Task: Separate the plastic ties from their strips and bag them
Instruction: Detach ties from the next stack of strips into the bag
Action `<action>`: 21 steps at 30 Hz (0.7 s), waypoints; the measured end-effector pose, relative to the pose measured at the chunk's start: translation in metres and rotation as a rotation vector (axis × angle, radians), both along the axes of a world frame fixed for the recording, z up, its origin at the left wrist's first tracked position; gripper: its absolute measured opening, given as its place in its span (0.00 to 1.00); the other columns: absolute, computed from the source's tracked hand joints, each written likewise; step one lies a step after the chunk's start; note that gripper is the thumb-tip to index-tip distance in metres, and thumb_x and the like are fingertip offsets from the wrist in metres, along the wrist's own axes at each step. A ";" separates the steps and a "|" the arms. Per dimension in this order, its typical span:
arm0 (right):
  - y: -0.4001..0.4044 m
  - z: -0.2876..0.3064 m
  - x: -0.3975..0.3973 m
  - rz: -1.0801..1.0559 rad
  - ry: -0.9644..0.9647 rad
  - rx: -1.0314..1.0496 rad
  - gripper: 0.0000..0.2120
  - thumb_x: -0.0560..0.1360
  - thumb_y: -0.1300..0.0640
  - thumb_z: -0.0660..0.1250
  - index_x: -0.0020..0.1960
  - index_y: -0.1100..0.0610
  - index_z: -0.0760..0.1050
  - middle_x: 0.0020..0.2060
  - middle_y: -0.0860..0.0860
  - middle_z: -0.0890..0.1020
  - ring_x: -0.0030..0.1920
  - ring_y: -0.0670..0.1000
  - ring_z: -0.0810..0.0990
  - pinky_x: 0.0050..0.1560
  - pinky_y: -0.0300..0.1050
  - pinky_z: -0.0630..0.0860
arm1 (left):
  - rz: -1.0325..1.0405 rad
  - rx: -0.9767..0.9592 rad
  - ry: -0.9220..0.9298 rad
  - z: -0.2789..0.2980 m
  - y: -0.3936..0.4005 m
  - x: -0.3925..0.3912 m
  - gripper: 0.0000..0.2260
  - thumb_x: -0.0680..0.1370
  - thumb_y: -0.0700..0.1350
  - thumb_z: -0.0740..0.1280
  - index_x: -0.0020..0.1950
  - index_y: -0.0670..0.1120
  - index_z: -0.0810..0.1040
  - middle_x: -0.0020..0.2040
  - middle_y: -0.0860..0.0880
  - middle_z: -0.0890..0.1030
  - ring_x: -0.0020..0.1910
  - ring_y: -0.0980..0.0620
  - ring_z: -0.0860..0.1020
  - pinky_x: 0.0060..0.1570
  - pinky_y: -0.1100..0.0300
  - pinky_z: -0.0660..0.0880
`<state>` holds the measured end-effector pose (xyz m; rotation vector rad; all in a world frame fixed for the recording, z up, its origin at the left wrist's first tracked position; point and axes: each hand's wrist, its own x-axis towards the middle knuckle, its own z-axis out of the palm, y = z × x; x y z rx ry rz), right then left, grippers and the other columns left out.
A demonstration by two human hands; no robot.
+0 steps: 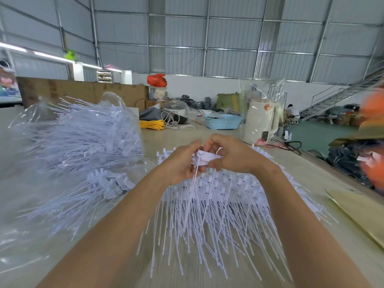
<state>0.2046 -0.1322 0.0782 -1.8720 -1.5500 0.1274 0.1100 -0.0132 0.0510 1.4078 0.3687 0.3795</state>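
Observation:
My left hand (pixel 182 165) and my right hand (pixel 230 156) meet above the table and both pinch a white strip of plastic ties (pixel 204 157); its thin tails hang down between my forearms. Under my hands lies a wide pile of tie strips (pixel 218 204) with tails pointing toward me. To the left, a clear plastic bag (pixel 83 132) holds a large mass of white ties. A loose bundle of ties (pixel 99 188) rests in front of that bag.
Behind the pile stand a white kettle (pixel 260 123) wrapped in clear film, a blue basket (pixel 223 121), a yellow rope coil (pixel 151 124) and cables. A cardboard sheet (pixel 357 213) lies at the table's right edge. A blurred person in orange (pixel 372 142) is at far right.

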 end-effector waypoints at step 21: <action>0.006 -0.006 -0.002 -0.073 -0.153 0.008 0.08 0.71 0.60 0.72 0.41 0.64 0.78 0.31 0.51 0.77 0.29 0.42 0.72 0.33 0.33 0.67 | 0.288 0.533 -0.021 -0.008 0.003 0.007 0.18 0.80 0.50 0.63 0.32 0.43 0.75 0.19 0.53 0.72 0.17 0.58 0.68 0.20 0.71 0.62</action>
